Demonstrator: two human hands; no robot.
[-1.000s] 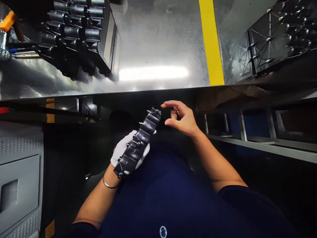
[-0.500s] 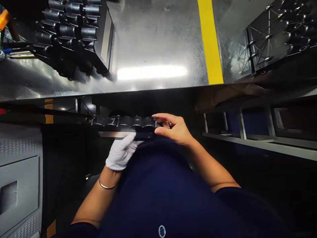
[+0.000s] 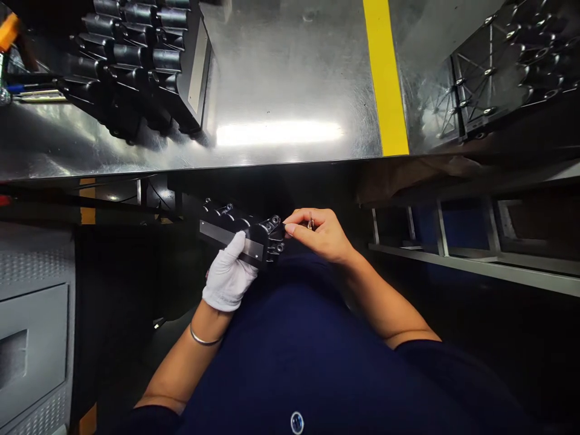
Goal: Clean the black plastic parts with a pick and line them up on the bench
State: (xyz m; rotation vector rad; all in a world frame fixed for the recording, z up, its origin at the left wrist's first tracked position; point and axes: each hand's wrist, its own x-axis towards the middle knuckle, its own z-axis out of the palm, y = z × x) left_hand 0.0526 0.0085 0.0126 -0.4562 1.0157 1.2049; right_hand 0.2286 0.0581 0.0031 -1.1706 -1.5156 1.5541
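Black plastic part (image 3: 240,232) gripped in gloved left hand (image 3: 229,278), right hand (image 3: 321,235) fingers pinching its end

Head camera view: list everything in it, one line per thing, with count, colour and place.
Black plastic part: one, black with a grey strip, held below the table edge.
Stacked black parts: one pile, black, far left on the table.
Black frame part: one, black, far right on the table.
Metal table: one, shiny grey, top of view.
Yellow stripe: one, across the table.
Grey cabinet: one, lower left.
Left hand: white glove, grips the part.
Right hand: bare, fingertips at the part's end.
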